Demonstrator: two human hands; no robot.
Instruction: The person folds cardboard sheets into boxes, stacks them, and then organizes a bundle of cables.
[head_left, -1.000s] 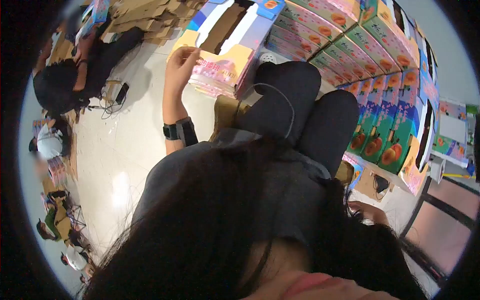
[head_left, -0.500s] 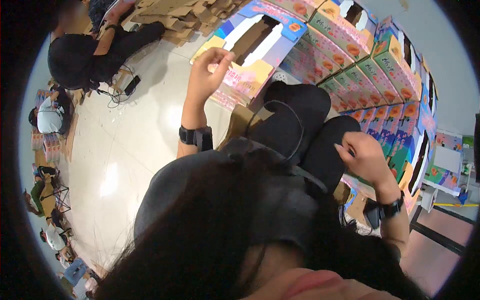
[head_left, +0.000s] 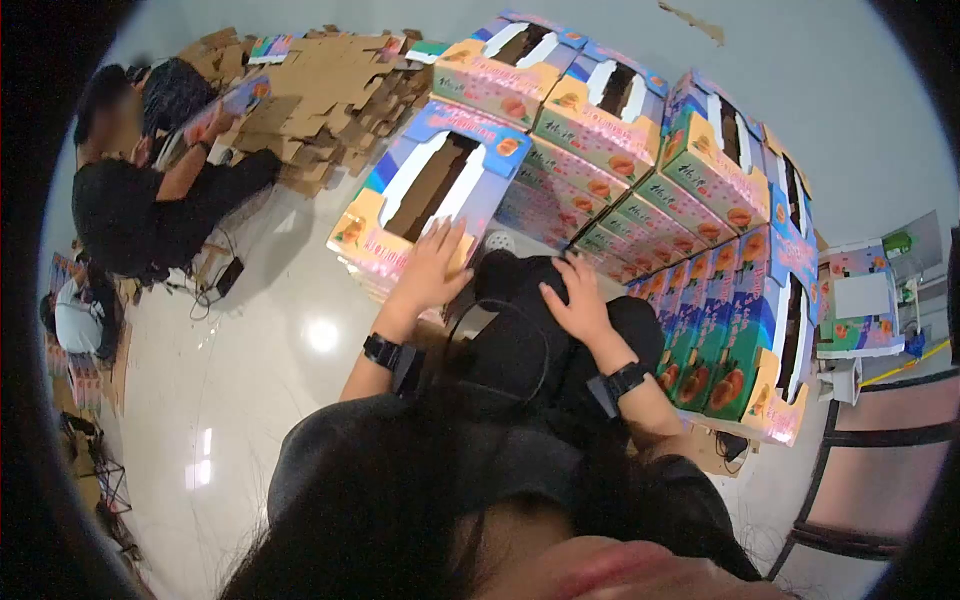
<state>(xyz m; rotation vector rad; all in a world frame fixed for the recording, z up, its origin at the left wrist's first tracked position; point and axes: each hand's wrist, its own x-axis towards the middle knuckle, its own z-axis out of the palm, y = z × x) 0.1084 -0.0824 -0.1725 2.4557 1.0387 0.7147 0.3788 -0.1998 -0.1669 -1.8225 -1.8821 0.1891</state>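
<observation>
My left hand [head_left: 433,272] lies with fingers stretched over the near corner of a printed peach carton [head_left: 368,238], touching its edge. That carton has a long cut-out in its top, through which brown cardboard shows. On my dark-trousered knee [head_left: 520,290] rests my right hand [head_left: 580,305], its fingers spread and nothing held in it. A black band circles each wrist. Further stacked peach cartons [head_left: 600,135] stand just beyond my knees, and more cartons [head_left: 715,310] are lined up to the right of my right hand.
Flattened brown cardboard [head_left: 320,85] is piled on the floor at the back. A person in black [head_left: 135,210] sits at the left holding a printed piece, with cables and a black device [head_left: 230,277] nearby. White shelving [head_left: 860,340] stands at the right.
My left hand has come down onto the carton's near corner and its fingers have straightened. My right hand has moved left onto my knee and opened. The view has shifted.
</observation>
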